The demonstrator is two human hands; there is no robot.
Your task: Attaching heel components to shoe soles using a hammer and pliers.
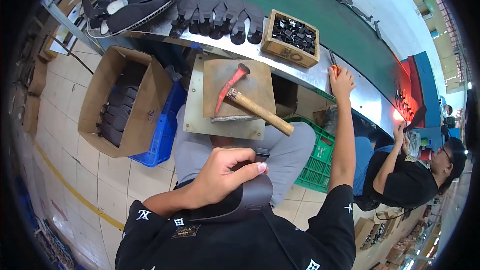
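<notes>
Close to my body, my left hand (pixel 225 172) is closed on a dark, curved shoe part (pixel 256 194) with a slot near its edge. A small black buckle-like piece (pixel 262 155) sticks out by the thumb and forefinger. My right hand (pixel 342 85) reaches to the bench edge, its fingers round an orange-handled tool (pixel 334 69). That tool's dark, narrow tips point away from me; its exact kind is partly hidden. Between my arms, a hammer (pixel 232 90) with a red head and wooden handle lies on a brown block (pixel 212 82).
A wooden box (pixel 267 47) of small black pieces sits on the bench (pixel 367 97), beside a row of dark shoe parts (pixel 215 12). A cardboard box (pixel 95 105) stands left, a green crate (pixel 320 162) by my knee. A co-worker (pixel 415 182) sits right, near a red glow.
</notes>
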